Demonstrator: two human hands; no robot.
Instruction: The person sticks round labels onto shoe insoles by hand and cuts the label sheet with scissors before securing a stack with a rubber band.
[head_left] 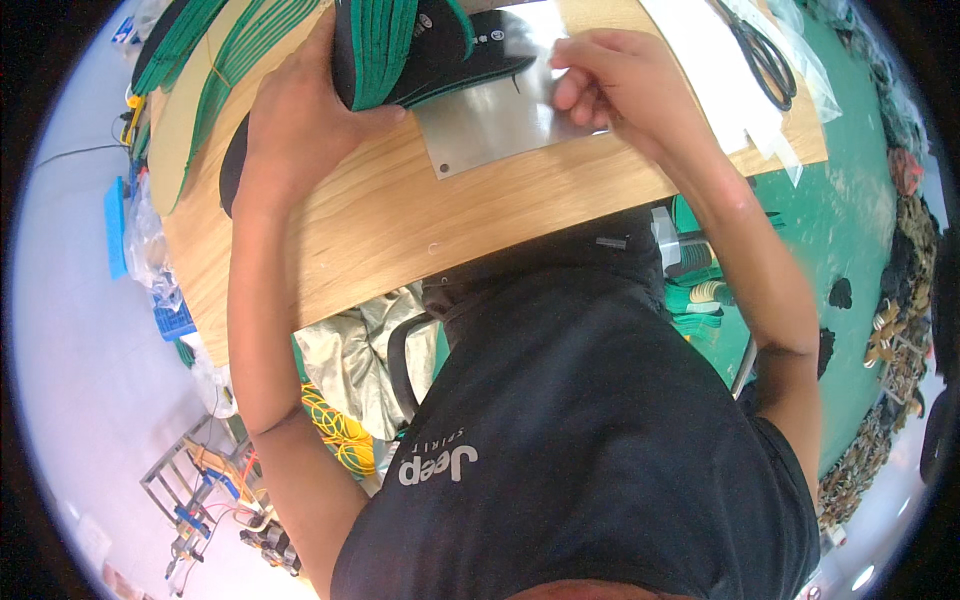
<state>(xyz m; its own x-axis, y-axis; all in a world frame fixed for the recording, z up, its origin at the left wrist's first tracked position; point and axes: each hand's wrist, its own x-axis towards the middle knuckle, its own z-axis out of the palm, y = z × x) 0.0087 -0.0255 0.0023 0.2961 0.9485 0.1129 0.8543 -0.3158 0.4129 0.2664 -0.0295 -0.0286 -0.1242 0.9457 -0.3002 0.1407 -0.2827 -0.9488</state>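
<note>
Honestly, the left hand (300, 110) is clamped around a stack of green-edged black insoles (400, 45) standing on the wooden table (400, 220), while the right hand (610, 80) has fingers curled together on the metal plate (490, 120). I'd keep the stack squared up.

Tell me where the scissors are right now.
In the head view the black-handled scissors lie at the far right end of the wooden table, on white sheets, just beyond the right hand.
</note>
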